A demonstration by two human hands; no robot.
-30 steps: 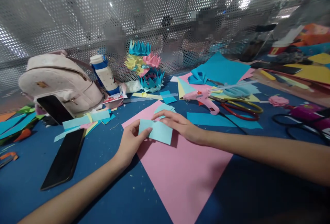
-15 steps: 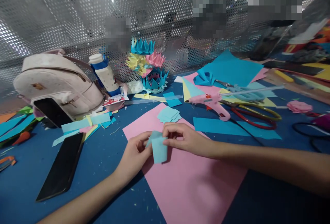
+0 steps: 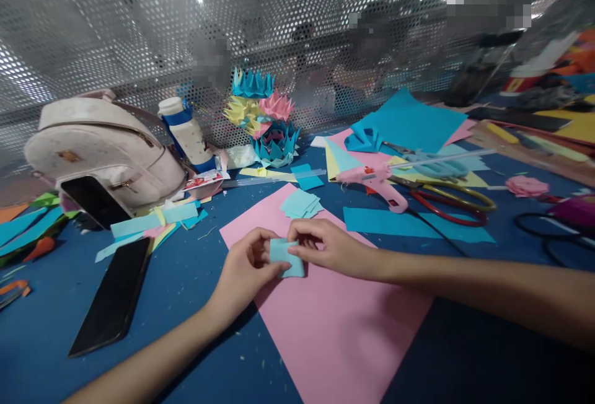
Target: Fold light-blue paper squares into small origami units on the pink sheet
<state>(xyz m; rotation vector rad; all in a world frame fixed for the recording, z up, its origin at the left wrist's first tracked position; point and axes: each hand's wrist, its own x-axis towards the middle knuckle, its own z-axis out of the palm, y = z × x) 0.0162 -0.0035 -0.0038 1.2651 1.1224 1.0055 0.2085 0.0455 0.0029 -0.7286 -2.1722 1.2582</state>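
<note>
A small light-blue piece of paper (image 3: 284, 255) is held between both hands above a large pink sheet (image 3: 339, 329). My left hand (image 3: 248, 264) pinches its left side, with the thumb across the front and the fingers behind. My right hand (image 3: 325, 246) grips the upper right edge between thumb and fingertips. The paper looks folded over, a flat rectangle now. Just beyond my hands, a pile of small light-blue paper pieces (image 3: 301, 204) rests on the far corner of the pink sheet.
A pink glue gun (image 3: 376, 182), scissors with red and yellow handles (image 3: 450, 199) and a blue paper strip (image 3: 413, 224) lie to the right. Leftward are a black phone (image 3: 114, 295), a white backpack (image 3: 106, 150) and a bottle (image 3: 188, 134). Spiky paper flowers (image 3: 274, 144) stand at the back.
The light-blue paper has gone from a bent, hanging shape to a flatter, shorter folded rectangle. My left thumb has come across its front; both hands stay close together.
</note>
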